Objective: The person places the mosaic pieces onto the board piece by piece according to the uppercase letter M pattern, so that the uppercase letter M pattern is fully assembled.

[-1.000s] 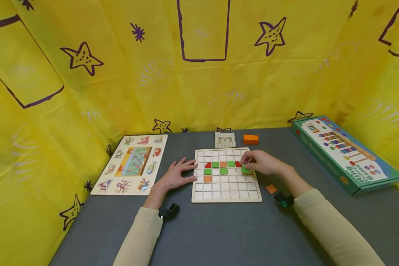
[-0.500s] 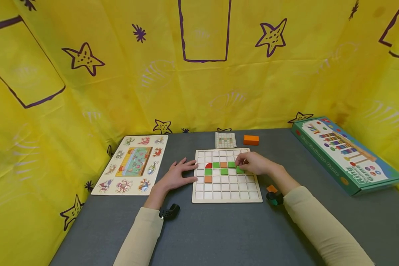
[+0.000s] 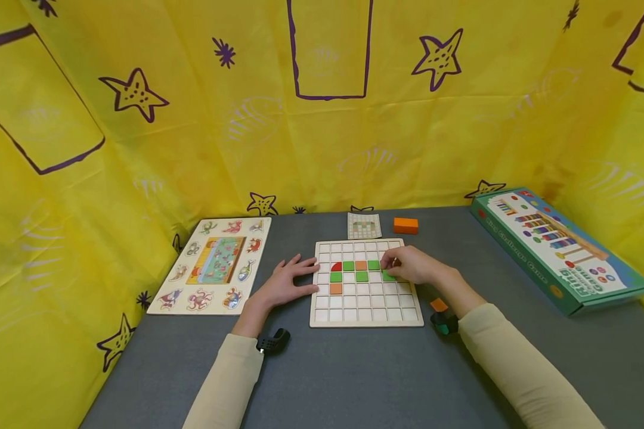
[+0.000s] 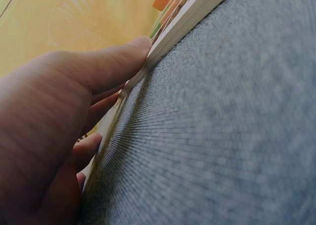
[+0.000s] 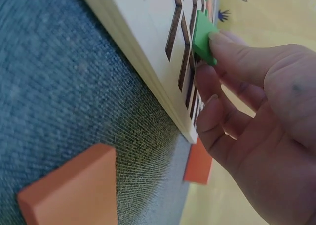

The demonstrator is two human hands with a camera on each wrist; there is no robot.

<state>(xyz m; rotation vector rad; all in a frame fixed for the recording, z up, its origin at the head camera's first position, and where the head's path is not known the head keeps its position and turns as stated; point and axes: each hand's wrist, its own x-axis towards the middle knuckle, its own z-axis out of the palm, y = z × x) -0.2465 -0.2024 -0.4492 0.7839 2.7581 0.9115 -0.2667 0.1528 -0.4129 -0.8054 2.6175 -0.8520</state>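
A wooden grid board [image 3: 365,316] lies in the middle of the table, with several green and orange square tiles and a red quarter-round tile [image 3: 337,267] set in its cells. My right hand [image 3: 415,264] pinches a green square tile [image 5: 203,37] between thumb and fingers, tilted over a cell on the board's right side. In the right wrist view the thumb lies on the tile's face. My left hand [image 3: 285,281] rests at the board's left edge, its fingers spread and fairly straight; the thumb [image 4: 118,62] touches the rim in the left wrist view.
An orange tile [image 3: 438,305] lies right of the board near my right wrist. Behind the board are a pattern card [image 3: 364,226] and an orange block [image 3: 405,226]. A sea-animal puzzle board [image 3: 209,265] lies left; a green game box [image 3: 560,250] lies right.
My right hand has moved slightly left with the green tile, covering the right-hand red tile. Over the last half second it barely shifts. The left hand stays at the board's edge.
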